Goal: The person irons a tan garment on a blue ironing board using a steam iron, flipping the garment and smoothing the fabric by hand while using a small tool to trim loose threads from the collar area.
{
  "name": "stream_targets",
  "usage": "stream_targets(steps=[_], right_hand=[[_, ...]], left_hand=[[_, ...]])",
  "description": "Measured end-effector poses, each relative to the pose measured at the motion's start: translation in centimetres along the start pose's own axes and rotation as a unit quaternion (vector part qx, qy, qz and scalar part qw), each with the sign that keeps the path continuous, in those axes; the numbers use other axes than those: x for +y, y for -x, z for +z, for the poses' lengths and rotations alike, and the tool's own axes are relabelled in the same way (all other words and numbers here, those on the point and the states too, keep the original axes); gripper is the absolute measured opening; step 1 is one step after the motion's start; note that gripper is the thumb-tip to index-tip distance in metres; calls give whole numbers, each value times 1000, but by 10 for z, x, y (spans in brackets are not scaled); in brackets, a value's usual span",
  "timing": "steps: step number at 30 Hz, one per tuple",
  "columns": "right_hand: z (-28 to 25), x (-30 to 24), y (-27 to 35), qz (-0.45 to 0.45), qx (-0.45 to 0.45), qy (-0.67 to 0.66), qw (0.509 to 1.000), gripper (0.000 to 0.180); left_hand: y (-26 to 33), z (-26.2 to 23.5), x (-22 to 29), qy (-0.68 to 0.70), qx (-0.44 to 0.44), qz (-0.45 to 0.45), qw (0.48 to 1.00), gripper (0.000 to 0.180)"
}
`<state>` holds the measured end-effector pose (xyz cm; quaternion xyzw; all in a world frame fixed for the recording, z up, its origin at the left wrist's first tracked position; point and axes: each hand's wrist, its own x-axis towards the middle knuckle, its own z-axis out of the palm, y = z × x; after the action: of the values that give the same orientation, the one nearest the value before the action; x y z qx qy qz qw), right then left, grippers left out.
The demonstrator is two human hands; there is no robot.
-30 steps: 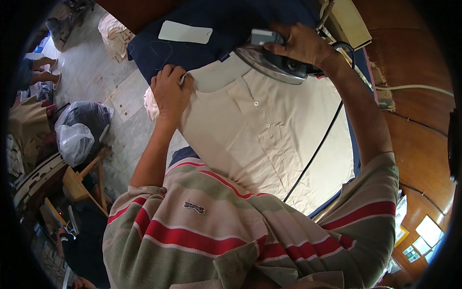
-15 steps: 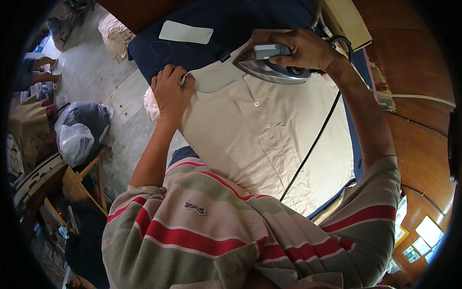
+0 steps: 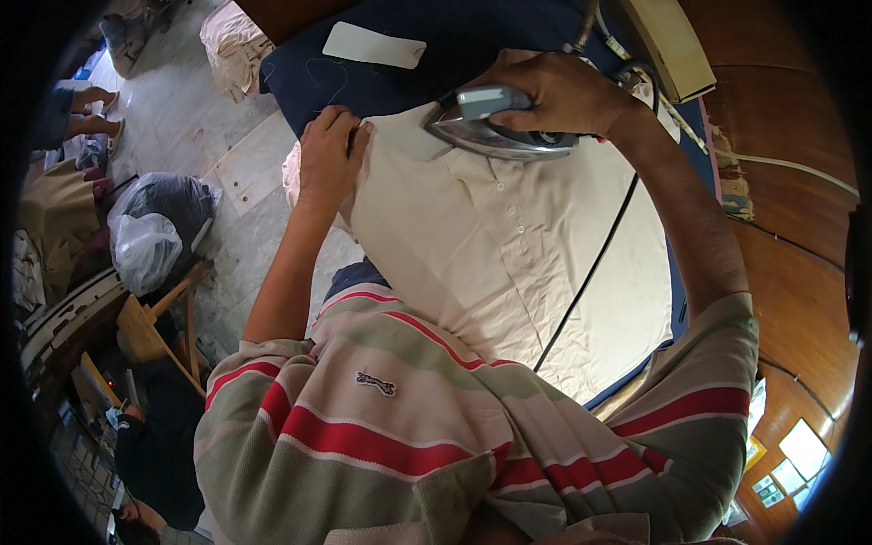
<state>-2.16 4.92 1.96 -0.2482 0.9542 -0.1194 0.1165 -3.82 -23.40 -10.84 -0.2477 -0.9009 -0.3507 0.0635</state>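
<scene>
A beige button-front shirt [image 3: 427,232] lies spread over the navy cloth-covered ironing surface [image 3: 291,77], creased toward its lower part. My right hand [image 3: 572,95] is closed round the handle of an electric iron [image 3: 495,143]. The iron's metal sole rests on the shirt's upper part, its tip pointing left toward my other hand. At the shirt's upper left edge, my left hand [image 3: 329,156] has its fingers closed on the fabric. A row of small pale buttons [image 3: 511,211] runs down the front below the iron.
A white card [image 3: 374,45] lies at the far side of the navy cloth. The iron's black cord [image 3: 590,263] crosses the shirt. A cream box [image 3: 668,45] stands far right. Plastic-bagged bundles [image 3: 150,236] sit on the floor at left; another person's legs [image 3: 89,113] show beyond.
The iron has slid left across the shirt, toward my left hand. My left hand stays at the shirt's edge, its fingers slightly shifted. The whole view has tilted a little.
</scene>
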Motion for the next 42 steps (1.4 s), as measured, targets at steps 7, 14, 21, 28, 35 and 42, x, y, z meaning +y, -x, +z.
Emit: stream_targets(steps=[7,14,21,28,35,42], right_hand=[[-27,-5,50,187,40,-119,974,51],[0,23,87,265,68,-71,959,47],[1,8,94,209,-29,-87,974,41],[2,5,80,133,-47,-20,990,49],[11,-8,97,155,-52,-37,986,40],[30,-30,187,134,-74,-69,986,41]], left_hand=[[2,3,0,-27,30,-8,999,18],[5,10,51,-29,16,99,995,26],[13,38,59,-15,-57,92,994,23],[8,43,61,-16,-69,84,994,22],[-4,75,93,147,-65,123,979,17],[-11,97,90,-21,-77,185,979,16]])
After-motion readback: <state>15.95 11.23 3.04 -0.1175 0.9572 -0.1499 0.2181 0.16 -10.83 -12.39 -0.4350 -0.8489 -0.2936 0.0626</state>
